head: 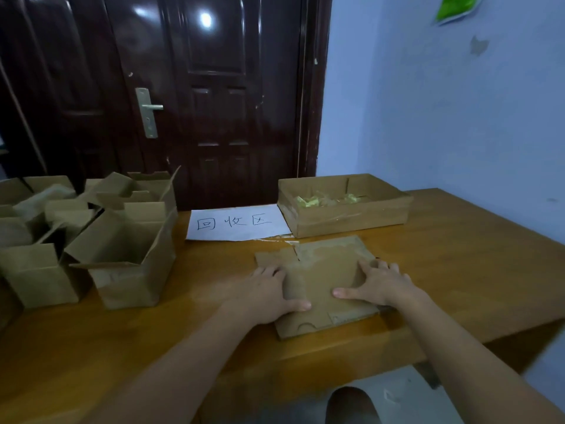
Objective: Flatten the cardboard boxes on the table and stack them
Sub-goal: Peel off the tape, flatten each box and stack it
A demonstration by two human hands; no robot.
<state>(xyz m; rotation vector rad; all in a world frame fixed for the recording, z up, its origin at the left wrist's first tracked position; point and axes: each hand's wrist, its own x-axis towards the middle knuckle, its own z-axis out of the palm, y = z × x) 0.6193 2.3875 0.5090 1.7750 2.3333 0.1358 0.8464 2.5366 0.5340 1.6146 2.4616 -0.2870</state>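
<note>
A flattened brown cardboard box [321, 270] lies on the wooden table [458, 270] in front of me. My left hand [269, 290] presses flat on its left side, fingers spread, thumb pointing right. On its right side my right hand [379, 283] presses down too, with straight fingers. Several open, unflattened cardboard boxes crowd the table's left part; the nearest open box [131, 258] stands just left of my left hand.
A white paper sheet [235, 223] with handwritten characters lies behind the flat box. A shallow cardboard tray [345, 221] holding yellow-green bits stands at the back right. A dark door [198, 87] rises behind the table; a blue wall is on the right.
</note>
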